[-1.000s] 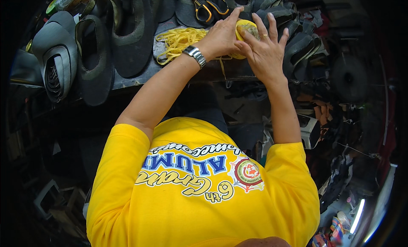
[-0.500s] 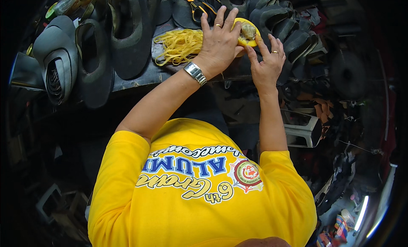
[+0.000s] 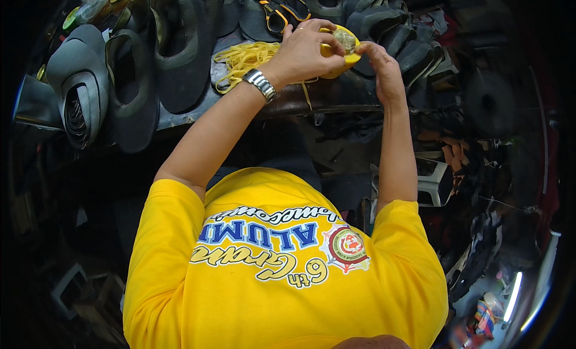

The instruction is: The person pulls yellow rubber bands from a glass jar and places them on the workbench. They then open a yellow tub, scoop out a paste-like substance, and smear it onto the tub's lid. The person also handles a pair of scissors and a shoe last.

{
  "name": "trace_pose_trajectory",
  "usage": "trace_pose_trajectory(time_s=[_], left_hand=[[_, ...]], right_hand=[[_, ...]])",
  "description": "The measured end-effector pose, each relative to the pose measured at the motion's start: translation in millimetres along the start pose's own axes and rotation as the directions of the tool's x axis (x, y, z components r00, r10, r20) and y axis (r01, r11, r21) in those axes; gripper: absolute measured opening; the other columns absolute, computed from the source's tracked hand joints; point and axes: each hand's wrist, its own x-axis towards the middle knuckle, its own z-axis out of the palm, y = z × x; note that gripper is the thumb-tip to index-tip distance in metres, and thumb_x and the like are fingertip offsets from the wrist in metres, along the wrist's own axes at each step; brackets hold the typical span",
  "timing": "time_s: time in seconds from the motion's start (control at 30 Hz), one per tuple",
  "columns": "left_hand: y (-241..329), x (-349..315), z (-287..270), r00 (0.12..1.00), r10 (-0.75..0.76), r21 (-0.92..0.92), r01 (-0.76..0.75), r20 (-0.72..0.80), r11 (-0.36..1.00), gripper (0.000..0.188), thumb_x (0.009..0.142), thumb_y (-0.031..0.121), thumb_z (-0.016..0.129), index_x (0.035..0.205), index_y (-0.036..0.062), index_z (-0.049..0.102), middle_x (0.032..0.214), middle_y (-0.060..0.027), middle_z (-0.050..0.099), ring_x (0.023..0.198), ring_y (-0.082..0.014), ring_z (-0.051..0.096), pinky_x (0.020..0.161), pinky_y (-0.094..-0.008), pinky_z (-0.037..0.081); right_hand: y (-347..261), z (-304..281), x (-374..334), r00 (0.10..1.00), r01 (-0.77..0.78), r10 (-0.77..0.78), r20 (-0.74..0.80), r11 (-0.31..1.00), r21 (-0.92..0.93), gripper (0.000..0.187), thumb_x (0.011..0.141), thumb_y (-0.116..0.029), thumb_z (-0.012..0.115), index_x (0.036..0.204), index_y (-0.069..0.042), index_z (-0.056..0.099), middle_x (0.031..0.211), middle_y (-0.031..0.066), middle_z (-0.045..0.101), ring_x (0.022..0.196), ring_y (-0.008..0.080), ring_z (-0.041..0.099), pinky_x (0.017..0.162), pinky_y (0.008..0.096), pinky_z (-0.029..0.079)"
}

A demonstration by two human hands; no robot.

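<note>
Both hands meet at the far edge of a dark workbench (image 3: 198,112). The left hand (image 3: 306,52) is clamped around a small yellow container (image 3: 341,46), and the right hand (image 3: 383,70) pinches at its rim. Just left lies a tangle of yellow cord (image 3: 243,58); orange-handled scissors (image 3: 282,10) sit beyond. Dark shoe pieces (image 3: 129,79) crowd the bench's left, with cluttered floor below right.

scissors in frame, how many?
1. The scissors, orange-handled, lie at the top of the bench, just above the left hand and beside the yellow cord. More may be hidden in the dark clutter.
</note>
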Motion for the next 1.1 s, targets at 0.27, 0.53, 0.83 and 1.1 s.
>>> trace_pose_trajectory(time_s=[0.27, 0.53, 0.83, 1.1], left_hand=[[-12, 7, 4, 1.0, 0.016, -0.052, -0.017, -0.024, 0.998, 0.036, 0.089, 0.039, 0.071, 0.103, 0.006, 0.07, 0.126, -0.0097, 0.061, 0.117, -0.03, 0.056, 0.102, -0.0412, 0.041], [-12, 3, 7, 0.992, 0.019, -0.039, -0.024, -0.123, 0.999, 0.032, 0.089, 0.033, 0.074, 0.107, 0.0071, 0.067, 0.137, -0.0131, 0.053, 0.122, -0.0301, 0.056, 0.105, -0.0405, 0.045], [-7, -7, 5, 0.987, 0.077, -0.07, -0.087, -0.139, 0.994, 0.035, 0.089, 0.031, 0.076, 0.114, 0.0072, 0.068, 0.143, -0.015, 0.05, 0.124, -0.0334, 0.057, 0.103, -0.0404, 0.048], [-17, -11, -18, 0.977, 0.017, -0.118, -0.043, -0.212, 0.992, 0.045, 0.081, 0.031, 0.083, 0.12, 0.0116, 0.07, 0.141, -0.0139, 0.054, 0.127, -0.0282, 0.056, 0.104, -0.0385, 0.048]], right_hand=[[12, 6, 12, 0.963, -0.271, 0.243, 0.119, 0.868, 0.416, 0.05, 0.101, -0.056, 0.049, 0.108, -0.013, 0.073, 0.121, 0.0041, 0.066, 0.127, 0.0195, 0.046, 0.11, 0.0479, 0.023], [24, 41, -14, 0.994, 0.062, -0.051, -0.097, 0.992, 0.108, 0.055, 0.106, -0.048, 0.043, 0.138, -0.006, 0.06, 0.139, 0.0082, 0.055, 0.139, 0.02, 0.039, 0.117, 0.0556, 0.019], [9, 50, -7, 0.98, 0.128, -0.184, -0.082, 0.884, -0.45, 0.078, 0.099, -0.07, 0.032, 0.146, -0.011, 0.052, 0.162, 0.0199, 0.025, 0.153, 0.038, 0.01, 0.121, 0.0554, 0.008], [-12, 45, -17, 0.951, 0.262, -0.287, -0.119, 0.946, -0.19, 0.084, 0.1, -0.066, 0.036, 0.161, -0.012, 0.014, 0.168, 0.0129, 0.007, 0.155, 0.0284, 0.002, 0.123, 0.0463, 0.002]])
